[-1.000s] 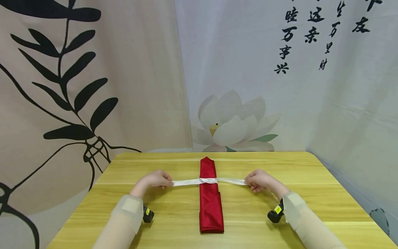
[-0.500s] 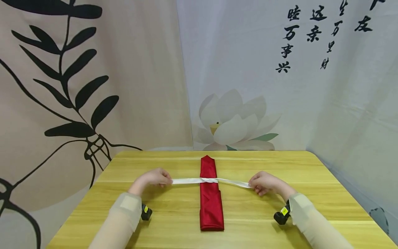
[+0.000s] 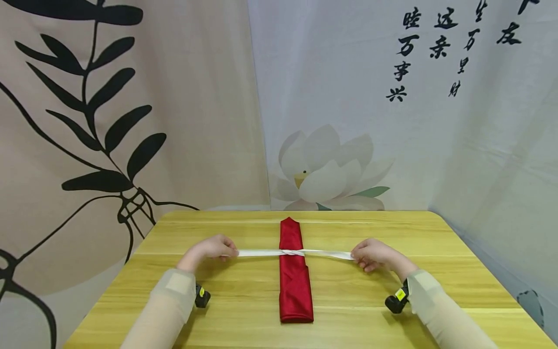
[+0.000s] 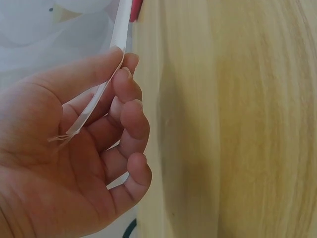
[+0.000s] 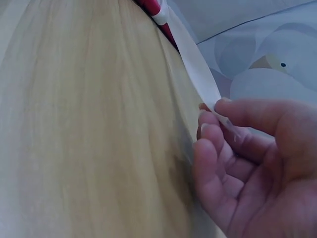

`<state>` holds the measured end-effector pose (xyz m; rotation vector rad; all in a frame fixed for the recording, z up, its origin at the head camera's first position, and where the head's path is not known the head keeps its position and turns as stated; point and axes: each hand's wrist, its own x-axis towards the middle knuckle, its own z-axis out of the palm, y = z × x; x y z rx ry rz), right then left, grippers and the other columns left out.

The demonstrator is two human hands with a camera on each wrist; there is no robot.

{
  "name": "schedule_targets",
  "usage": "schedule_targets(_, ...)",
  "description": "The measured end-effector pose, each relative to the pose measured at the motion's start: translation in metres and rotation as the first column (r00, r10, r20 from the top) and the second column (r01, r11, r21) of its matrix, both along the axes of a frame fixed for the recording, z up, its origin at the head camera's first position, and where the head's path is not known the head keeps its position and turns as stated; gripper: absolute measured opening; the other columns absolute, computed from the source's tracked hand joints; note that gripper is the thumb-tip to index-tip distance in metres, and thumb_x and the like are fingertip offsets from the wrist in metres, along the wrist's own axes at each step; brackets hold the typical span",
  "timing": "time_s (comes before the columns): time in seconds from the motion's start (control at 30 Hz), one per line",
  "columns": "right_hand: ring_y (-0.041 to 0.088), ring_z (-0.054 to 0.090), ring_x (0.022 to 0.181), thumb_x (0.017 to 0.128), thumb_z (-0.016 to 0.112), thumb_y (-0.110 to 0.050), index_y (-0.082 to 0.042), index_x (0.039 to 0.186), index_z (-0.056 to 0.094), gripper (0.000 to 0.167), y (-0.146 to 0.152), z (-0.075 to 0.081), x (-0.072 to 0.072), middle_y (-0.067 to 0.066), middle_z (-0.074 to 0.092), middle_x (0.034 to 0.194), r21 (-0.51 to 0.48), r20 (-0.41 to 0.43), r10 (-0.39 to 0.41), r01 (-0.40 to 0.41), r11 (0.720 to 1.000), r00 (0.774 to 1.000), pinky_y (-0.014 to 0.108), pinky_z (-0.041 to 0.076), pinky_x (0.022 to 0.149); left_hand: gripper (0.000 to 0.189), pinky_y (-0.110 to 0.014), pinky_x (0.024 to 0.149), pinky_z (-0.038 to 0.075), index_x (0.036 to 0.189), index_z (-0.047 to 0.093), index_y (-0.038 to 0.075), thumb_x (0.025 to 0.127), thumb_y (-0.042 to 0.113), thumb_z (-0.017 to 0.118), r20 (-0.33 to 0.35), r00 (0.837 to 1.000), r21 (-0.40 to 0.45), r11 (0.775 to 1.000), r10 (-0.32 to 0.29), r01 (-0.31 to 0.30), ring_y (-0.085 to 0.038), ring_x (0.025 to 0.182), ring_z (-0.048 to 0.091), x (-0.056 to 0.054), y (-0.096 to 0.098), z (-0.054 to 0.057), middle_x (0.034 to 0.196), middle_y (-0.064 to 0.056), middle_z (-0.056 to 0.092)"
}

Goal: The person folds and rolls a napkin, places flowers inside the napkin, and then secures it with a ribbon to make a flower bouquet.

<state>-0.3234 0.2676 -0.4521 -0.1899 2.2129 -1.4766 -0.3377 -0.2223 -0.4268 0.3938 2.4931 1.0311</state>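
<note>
A long folded bundle of shiny red cloth lies lengthwise on the table. Around its upper part runs a white ribbon, crossed over itself on top of the cloth. My left hand pinches one ribbon end between thumb and forefinger; in the left wrist view the frayed tip of the ribbon lies across the palm. On the other side my right hand pinches the opposite end, and a short tail of ribbon pokes past the fingertips in the right wrist view. Both lengths stretch nearly straight out sideways from the cloth.
The wooden table has rounded far corners. Behind it hangs a cloth backdrop printed with dark leaves, a pale lotus and black writing. A small black camera sits at the left wrist, another black camera at the right.
My right hand has moved outward to the right and my left hand slightly left, drawing the ribbon straighter. The crossing over the red cloth looks narrower and tighter.
</note>
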Motion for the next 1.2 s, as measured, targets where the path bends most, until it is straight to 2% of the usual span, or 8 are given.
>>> schedule_targets(0.27, 0.010, 0.057, 0.060, 0.094, 0.059, -0.014, 0.011, 0.110, 0.060, 0.029, 0.005, -0.003, 0.003, 0.008, 0.066, 0.080, -0.026, 0.008, -0.020, 0.021, 0.999, 1.000, 0.024, 0.051, 0.054, 0.017, -0.027, 0.051, 0.030, 0.088, 0.066, 0.001, 0.092, 0.018, 0.065, 0.012, 1.000, 0.018, 1.000, 0.020, -0.021, -0.013, 0.052, 0.037, 0.001, -0.001, -0.007, 0.066, -0.002, 0.054)
schedule_targets(0.47, 0.009, 0.056, 0.059, 0.096, 0.056, -0.013, 0.011, 0.111, 0.059, 0.028, 0.009, -0.005, 0.002, 0.007, 0.066, 0.080, -0.033, 0.007, -0.042, 0.042, 0.999, 0.999, 0.024, 0.051, 0.054, 0.018, -0.026, 0.050, 0.029, 0.088, 0.066, 0.000, 0.093, 0.017, 0.064, 0.003, 1.000, 0.033, 0.999, 0.007, -0.007, -0.013, 0.053, 0.039, 0.001, -0.003, -0.009, 0.066, 0.000, 0.053)
schedule_targets(0.63, 0.008, 0.056, 0.058, 0.095, 0.058, -0.013, 0.010, 0.110, 0.060, 0.028, 0.012, -0.007, 0.002, 0.006, 0.066, 0.080, -0.040, 0.020, -0.052, 0.053, 0.998, 0.998, 0.024, 0.051, 0.054, 0.016, -0.025, 0.050, 0.030, 0.088, 0.067, 0.002, 0.092, 0.017, 0.065, 0.011, 0.999, 0.035, 0.999, 0.030, -0.030, -0.013, 0.056, 0.043, 0.001, -0.004, -0.012, 0.068, 0.000, 0.054)
schedule_targets(0.93, 0.007, 0.057, 0.057, 0.095, 0.059, -0.013, 0.010, 0.111, 0.059, 0.029, 0.018, -0.008, -0.001, 0.005, 0.067, 0.080, -0.052, 0.026, -0.074, 0.075, 0.996, 0.997, 0.023, 0.052, 0.053, 0.016, -0.025, 0.050, 0.031, 0.092, 0.066, 0.001, 0.092, 0.017, 0.065, 0.021, 0.998, 0.036, 0.998, 0.055, -0.056, -0.013, 0.057, 0.044, 0.001, -0.005, -0.008, 0.072, -0.003, 0.056)
schedule_targets(1.2, 0.007, 0.057, 0.057, 0.095, 0.058, -0.013, 0.010, 0.110, 0.059, 0.027, 0.020, -0.010, -0.002, 0.005, 0.067, 0.079, -0.079, 0.042, -0.058, 0.061, 0.995, 0.997, 0.023, 0.051, 0.053, 0.018, -0.026, 0.050, 0.030, 0.094, 0.067, 0.000, 0.093, 0.018, 0.064, 0.010, 0.999, 0.037, 0.999, 0.036, -0.037, -0.013, 0.057, 0.043, 0.001, -0.009, -0.007, 0.073, -0.004, 0.057)
